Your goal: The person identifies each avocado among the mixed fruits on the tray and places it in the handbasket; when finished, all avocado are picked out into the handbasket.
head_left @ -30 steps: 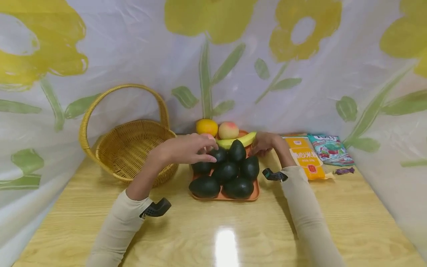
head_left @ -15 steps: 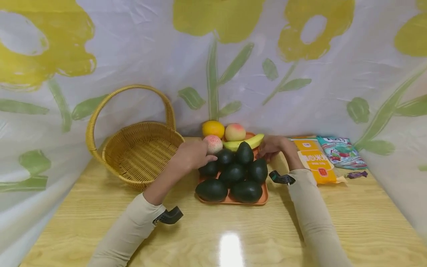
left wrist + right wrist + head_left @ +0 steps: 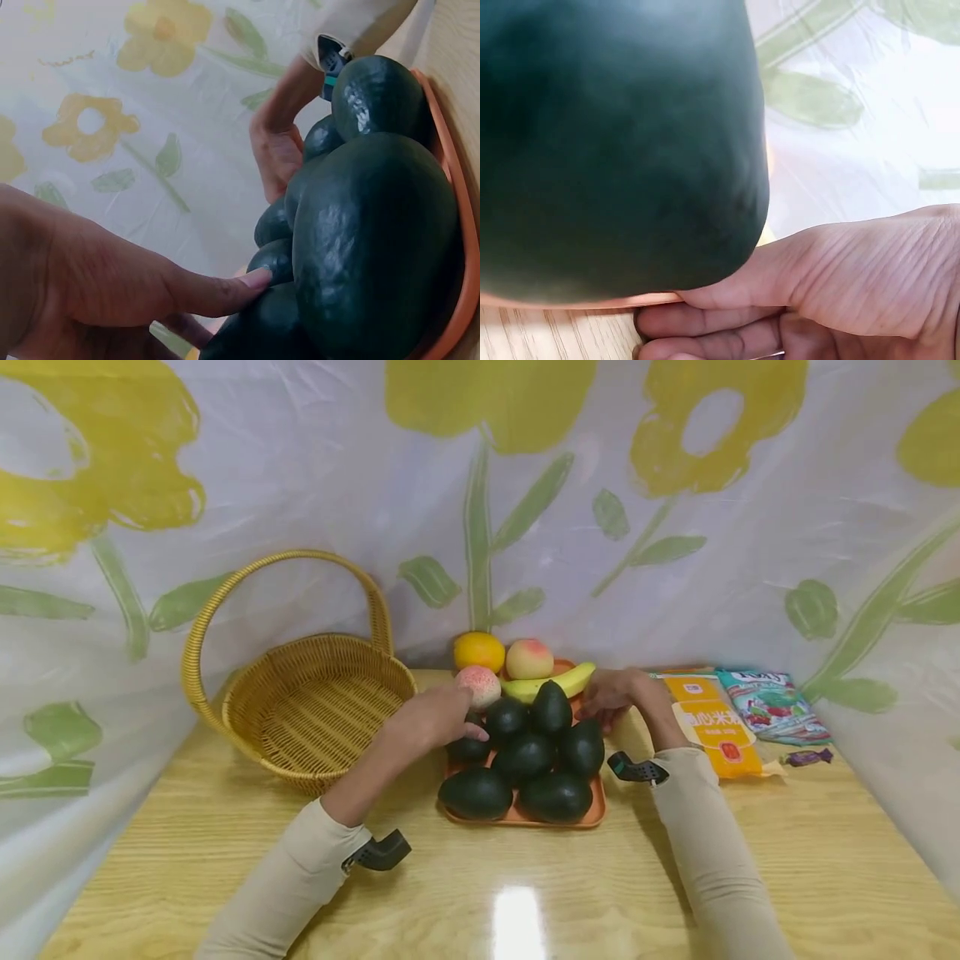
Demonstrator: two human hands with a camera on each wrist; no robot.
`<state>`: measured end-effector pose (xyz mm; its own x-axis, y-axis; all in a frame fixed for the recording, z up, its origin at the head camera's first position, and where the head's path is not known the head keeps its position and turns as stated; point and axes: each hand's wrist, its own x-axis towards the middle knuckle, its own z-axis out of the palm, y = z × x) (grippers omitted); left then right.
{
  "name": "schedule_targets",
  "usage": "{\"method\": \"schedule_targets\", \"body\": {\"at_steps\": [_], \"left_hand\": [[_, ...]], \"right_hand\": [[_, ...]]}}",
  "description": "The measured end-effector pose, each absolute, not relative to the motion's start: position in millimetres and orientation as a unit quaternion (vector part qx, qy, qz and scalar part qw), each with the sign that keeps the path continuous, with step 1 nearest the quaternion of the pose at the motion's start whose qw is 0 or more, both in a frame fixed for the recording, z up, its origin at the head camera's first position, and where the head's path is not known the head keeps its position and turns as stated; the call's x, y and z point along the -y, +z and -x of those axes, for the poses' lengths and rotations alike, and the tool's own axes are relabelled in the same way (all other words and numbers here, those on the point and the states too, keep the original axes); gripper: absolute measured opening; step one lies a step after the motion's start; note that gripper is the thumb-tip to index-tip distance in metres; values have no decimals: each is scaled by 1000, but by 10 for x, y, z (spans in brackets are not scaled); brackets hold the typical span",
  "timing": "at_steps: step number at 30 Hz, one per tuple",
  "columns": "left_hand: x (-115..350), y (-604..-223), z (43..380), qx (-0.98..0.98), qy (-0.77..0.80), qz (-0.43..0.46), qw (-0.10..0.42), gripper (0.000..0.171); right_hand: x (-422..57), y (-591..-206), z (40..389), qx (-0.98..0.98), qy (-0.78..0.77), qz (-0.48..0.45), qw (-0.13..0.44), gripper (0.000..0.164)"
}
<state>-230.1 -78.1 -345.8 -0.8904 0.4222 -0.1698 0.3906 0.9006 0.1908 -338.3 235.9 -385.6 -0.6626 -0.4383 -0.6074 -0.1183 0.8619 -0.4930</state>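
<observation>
Several dark green avocados (image 3: 524, 756) lie on an orange tray (image 3: 517, 821). My left hand (image 3: 429, 720) is at the tray's left side, next to a speckled pink peach (image 3: 477, 686). Its straight thumb reaches over a left avocado (image 3: 262, 322) in the left wrist view; its other fingers are partly hidden. At the tray's right side, my right hand (image 3: 613, 695) grips the rim near the banana (image 3: 551, 683). In the right wrist view its thumb lies over the rim beside a large avocado (image 3: 622, 150), with curled fingers (image 3: 705, 321) below.
A yellow wicker basket (image 3: 390, 689) with a tall handle stands left. An orange-yellow fruit (image 3: 479, 652) and another peach (image 3: 530, 658) sit behind the avocados. To the right lie an orange packet (image 3: 716, 727), a teal bag (image 3: 776, 706) and a purple-wrapped sweet (image 3: 808, 757).
My left hand has moved from above the avocados down to the tray's left side, uncovering the speckled peach. The right hand stays at the right rim. The head view has shifted slightly.
</observation>
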Motion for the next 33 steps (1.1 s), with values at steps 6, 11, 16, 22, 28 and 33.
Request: {"method": "schedule_targets", "body": {"at_steps": [6, 11, 16, 22, 28, 33], "left_hand": [[822, -3432, 2376, -958, 137, -238, 79, 48], [880, -3370, 2374, -953, 174, -230, 88, 43], [887, -3313, 2371, -950, 148, -254, 103, 38], [877, -3336, 2403, -937, 135, -291, 136, 46], [940, -3362, 2437, -929, 147, -310, 137, 46], [996, -3273, 2404, -936, 174, -280, 123, 53]], "right_hand": [[-2361, -3851, 3403, -884, -212, 156, 386, 24], [-2375, -3878, 3403, -881, -216, 155, 391, 25], [-2370, -3858, 3399, -879, -226, 161, 389, 26], [-2380, -3859, 3378, -888, -215, 155, 376, 27], [-2385, -3856, 3337, -891, -203, 167, 370, 30], [-2377, -3856, 3350, -892, -210, 161, 367, 32]]}}
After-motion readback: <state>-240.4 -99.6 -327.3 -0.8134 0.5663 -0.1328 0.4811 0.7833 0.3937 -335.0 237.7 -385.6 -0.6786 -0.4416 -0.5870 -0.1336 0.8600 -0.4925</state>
